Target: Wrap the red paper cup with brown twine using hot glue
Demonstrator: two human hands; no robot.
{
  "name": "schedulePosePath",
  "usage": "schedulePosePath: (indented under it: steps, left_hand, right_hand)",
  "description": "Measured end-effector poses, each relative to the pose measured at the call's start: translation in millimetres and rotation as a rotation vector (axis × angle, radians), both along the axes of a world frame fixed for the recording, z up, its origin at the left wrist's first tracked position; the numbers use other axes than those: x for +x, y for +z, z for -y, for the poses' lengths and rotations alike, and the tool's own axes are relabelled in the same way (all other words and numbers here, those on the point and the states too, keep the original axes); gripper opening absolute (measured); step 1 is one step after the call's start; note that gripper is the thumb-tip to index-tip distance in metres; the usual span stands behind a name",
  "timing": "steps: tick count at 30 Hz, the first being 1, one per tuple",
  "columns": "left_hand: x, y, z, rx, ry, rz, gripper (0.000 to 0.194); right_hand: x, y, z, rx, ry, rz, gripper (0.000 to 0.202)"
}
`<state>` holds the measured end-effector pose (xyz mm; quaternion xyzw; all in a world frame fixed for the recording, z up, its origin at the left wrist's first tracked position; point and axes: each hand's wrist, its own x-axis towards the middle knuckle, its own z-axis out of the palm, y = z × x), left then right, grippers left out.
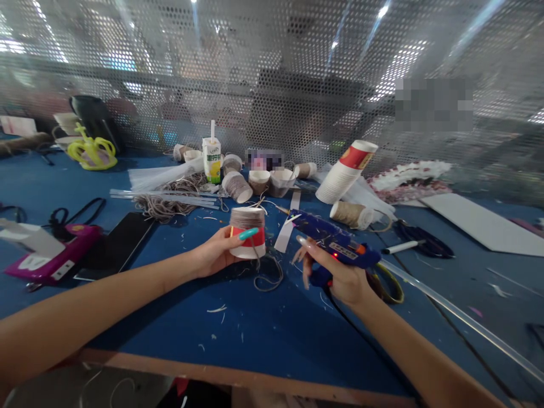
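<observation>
A paper cup [248, 233], red and white with grey cord wound around one end, is held in my left hand [220, 249]. The thumb lies across its red band, and loose cord hangs from the cup down to the blue table [250, 328]. Around the handle of a blue glue gun [335, 241] my right hand [335, 272] is wrapped. The gun's nozzle points left, just beyond the cup and apart from it, and a red light shows on its side. A clear glue stick [459, 317] extends from the gun's back end.
Stacked paper cups [341, 180], a twine spool [352, 215] and a juice carton [211, 160] stand behind. Grey cord [165, 204] lies back left. At left are a black phone [123, 241] and a purple box [59, 255]; a tape roll [389, 283] is by my right wrist.
</observation>
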<state>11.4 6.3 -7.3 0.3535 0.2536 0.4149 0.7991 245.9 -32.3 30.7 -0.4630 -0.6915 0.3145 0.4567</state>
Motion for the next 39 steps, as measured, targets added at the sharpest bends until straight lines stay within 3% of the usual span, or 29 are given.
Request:
schedulePosePath:
  steps: [4,20,39]
  left_hand:
    - [2,3.9,2,-0.008,0.005,-0.065,0.062]
    - [6,1.8,3,0.084,0.004,0.004,0.048]
    - [7,2.2,5,0.147,0.001,-0.053,0.061]
  right_hand:
    - [-4,-1.1,3,-0.093,-0.014,0.000,0.044]
    - [-3,-0.9,0,0.206,0.097,0.217,0.022]
    - [-21,13.3,7,0.083,0.112,0.254,0.017]
